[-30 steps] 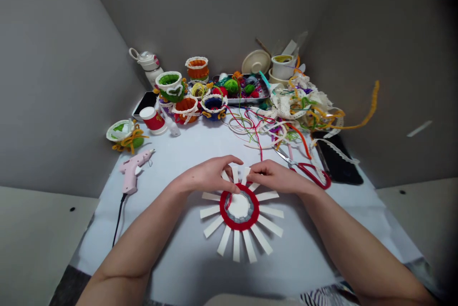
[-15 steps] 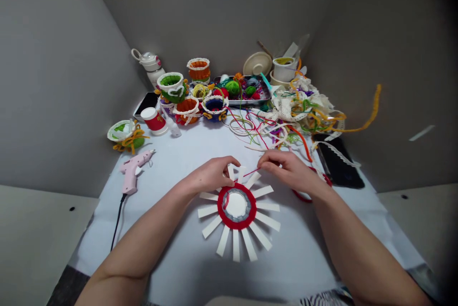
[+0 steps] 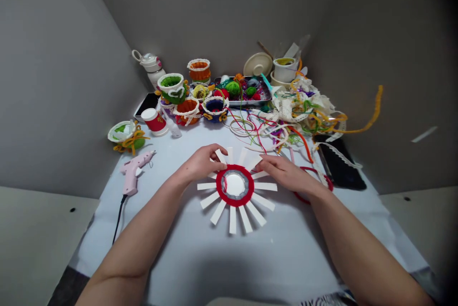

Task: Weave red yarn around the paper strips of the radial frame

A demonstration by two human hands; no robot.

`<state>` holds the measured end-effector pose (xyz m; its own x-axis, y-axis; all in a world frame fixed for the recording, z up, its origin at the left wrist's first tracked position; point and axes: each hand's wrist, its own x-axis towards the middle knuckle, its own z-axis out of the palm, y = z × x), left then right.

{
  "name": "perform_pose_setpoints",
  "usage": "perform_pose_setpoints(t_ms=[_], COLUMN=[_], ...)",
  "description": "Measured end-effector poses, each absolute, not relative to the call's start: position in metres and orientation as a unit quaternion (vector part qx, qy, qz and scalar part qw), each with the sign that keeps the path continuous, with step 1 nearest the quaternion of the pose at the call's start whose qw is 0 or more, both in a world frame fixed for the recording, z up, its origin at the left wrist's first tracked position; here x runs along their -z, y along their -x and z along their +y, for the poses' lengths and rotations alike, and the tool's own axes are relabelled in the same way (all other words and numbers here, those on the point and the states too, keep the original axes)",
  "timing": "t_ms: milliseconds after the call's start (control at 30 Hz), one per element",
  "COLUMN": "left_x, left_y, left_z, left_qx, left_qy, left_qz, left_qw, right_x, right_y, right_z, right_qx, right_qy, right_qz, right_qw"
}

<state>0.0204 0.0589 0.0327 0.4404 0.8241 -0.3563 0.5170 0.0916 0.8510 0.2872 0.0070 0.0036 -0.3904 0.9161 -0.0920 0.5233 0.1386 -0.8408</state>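
Observation:
A white paper cup cut into strips (image 3: 235,185) is held up between both hands, its strips splayed outward like rays. Red yarn (image 3: 246,199) is wound in a band around its base, with a grey ring inside it. My left hand (image 3: 205,162) is closed on the upper left strips and the edge of the red band. At the upper right, my right hand (image 3: 281,171) pinches a strip; its fingertips are partly hidden behind the strips. Whether the loose yarn end is still in those fingers is hidden.
A pink glue gun (image 3: 133,171) lies at the left. Several yarn-woven cups (image 3: 186,109) stand at the back, beside a tray of yarn balls (image 3: 263,98). Tangled lace and yarn (image 3: 304,106) and a black phone (image 3: 341,165) are at the right.
The cut cup has moved up and away from me and turned slightly. My right hand has gone from pulling the red yarn taut to pinching a strip; the left keeps its hold.

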Motion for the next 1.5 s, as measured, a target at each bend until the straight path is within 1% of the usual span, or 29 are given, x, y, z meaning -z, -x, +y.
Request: perform_pose_setpoints(t_ms=[67, 200, 367, 500, 633, 700, 967, 1100, 1167, 1267, 1367, 1500], left_x=[-0.03, -0.024, -0.032, -0.037, -0.03, -0.025, -0.027, -0.024, -0.023, -0.023, -0.027, -0.027], left_y=[-0.023, -0.023, -0.013, -0.019, -0.034, -0.036, -0.028, -0.028, -0.027, -0.02, -0.015, -0.015], left_z=[0.059, 0.058, 0.058, 0.048, 0.039, 0.039, 0.049, 0.049, 0.05, 0.055, 0.06, 0.062], left_qx=[-0.15, -0.142, -0.061, -0.053, -0.05, -0.046, -0.052, -0.052, -0.064, -0.089, -0.12, -0.166], left_qy=[-0.65, -0.651, -0.693, -0.721, -0.766, -0.77, -0.752, -0.754, -0.751, -0.736, -0.718, -0.689], left_qz=[0.512, 0.508, 0.44, 0.41, 0.404, 0.409, 0.463, 0.463, 0.464, 0.47, 0.473, 0.502], left_qw=[0.541, 0.546, 0.569, 0.555, 0.497, 0.488, 0.466, 0.463, 0.465, 0.478, 0.496, 0.496], right_x=[0.002, 0.005, -0.005, -0.009, -0.008, -0.008, -0.011, -0.018, -0.023, -0.028, -0.027, -0.016], right_y=[-0.283, -0.277, -0.274, -0.268, -0.262, -0.265, -0.296, -0.291, -0.287, -0.286, -0.289, -0.288], right_z=[0.007, 0.007, 0.005, -0.002, -0.006, -0.004, 0.005, -0.003, -0.007, -0.009, -0.005, 0.001], right_qx=[-0.433, -0.463, -0.501, -0.513, -0.519, -0.518, -0.414, -0.335, -0.305, -0.298, -0.307, -0.349], right_qy=[0.524, 0.53, 0.491, 0.469, 0.46, 0.457, 0.498, 0.494, 0.477, 0.459, 0.471, 0.489], right_qz=[-0.701, -0.672, -0.687, -0.699, -0.704, -0.706, -0.733, -0.753, -0.767, -0.783, -0.778, -0.765], right_qw=[0.216, 0.227, 0.193, 0.167, 0.152, 0.156, 0.209, 0.279, 0.301, 0.296, 0.281, 0.231])
